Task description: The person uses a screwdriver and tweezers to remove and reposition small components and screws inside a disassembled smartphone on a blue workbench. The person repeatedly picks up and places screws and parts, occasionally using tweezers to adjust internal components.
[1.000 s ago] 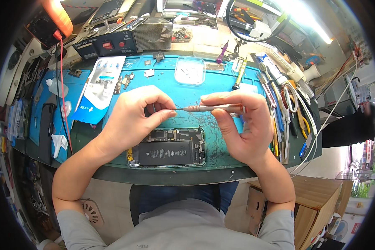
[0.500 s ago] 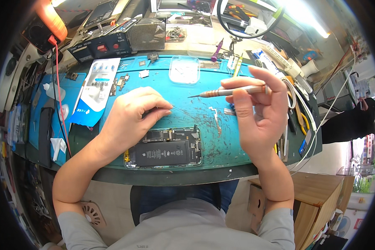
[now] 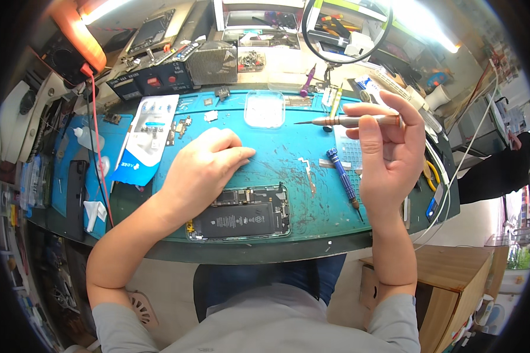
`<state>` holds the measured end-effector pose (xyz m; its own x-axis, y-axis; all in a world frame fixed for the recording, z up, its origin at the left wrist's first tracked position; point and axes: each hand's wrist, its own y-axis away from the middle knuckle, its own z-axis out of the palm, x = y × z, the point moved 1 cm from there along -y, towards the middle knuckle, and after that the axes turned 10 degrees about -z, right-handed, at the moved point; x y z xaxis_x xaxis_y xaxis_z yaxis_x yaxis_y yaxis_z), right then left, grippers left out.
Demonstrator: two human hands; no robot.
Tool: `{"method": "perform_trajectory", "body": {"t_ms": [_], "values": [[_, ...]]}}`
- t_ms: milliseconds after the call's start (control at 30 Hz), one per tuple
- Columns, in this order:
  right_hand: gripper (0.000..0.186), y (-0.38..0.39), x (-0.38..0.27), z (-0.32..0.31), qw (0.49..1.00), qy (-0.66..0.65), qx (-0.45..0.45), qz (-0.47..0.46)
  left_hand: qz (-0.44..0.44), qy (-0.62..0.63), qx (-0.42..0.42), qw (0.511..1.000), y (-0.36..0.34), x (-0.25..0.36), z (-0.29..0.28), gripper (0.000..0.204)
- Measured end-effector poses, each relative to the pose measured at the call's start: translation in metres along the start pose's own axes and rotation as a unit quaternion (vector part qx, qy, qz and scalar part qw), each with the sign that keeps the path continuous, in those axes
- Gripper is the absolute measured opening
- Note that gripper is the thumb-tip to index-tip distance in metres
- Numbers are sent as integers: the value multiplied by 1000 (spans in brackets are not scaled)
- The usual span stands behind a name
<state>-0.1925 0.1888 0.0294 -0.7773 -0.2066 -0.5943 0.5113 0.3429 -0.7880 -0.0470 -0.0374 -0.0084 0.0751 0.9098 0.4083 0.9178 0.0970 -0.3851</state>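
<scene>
Worktop (image 3: 303, 251), view from head. An opened phone (image 3: 241, 212) is seen lying flat near the front edge, below the left hand (image 3: 218, 156). Its interior is exposed: a black battery (image 3: 227, 225) is seated along the front side, and a yellow part (image 3: 189, 226) is seen at the left end.

Right hand (image 3: 388, 150): raised above the right part of the worktop. A slim silver screwdriver (image 3: 353, 122) with copper-coloured bands is held in the grip, between thumb and fingers, roughly level. Its tip is pointed to the left, well apart from the phone.

Left hand: thumb and forefinger are drawn together in a pinch over the blue-green mat (image 3: 265, 167). Whether anything small is held in that grip cannot be told.

Between the hands, a thin bent strip (image 3: 309, 173) is laid on the mat. A blue screwdriver (image 3: 343, 179) is laid at a slant to the right of the strip, beside the right hand. Beyond the hands, a clear square tray (image 3: 264, 126) is placed, with small pieces contained in it. To the left, small boards (image 3: 181, 128) are laid next to a white and blue packet (image 3: 149, 126).
</scene>
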Motion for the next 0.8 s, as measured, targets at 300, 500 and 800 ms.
{"method": "perform_trajectory", "body": {"t_ms": [300, 500, 800], "values": [[48, -3, -6, -13, 999, 41, -2, 6, -70, 68, -27, 995, -3, -7, -4, 11], [32, -5, -16, -36, 933, 273, -226, 61, -204, 229, 64, 950, -5, -36, -47, 27], [30, 19, 17, -59, 859, 425, -286, -19, -225, 37, 40, 973, -14, -71, -67, 21]]}}
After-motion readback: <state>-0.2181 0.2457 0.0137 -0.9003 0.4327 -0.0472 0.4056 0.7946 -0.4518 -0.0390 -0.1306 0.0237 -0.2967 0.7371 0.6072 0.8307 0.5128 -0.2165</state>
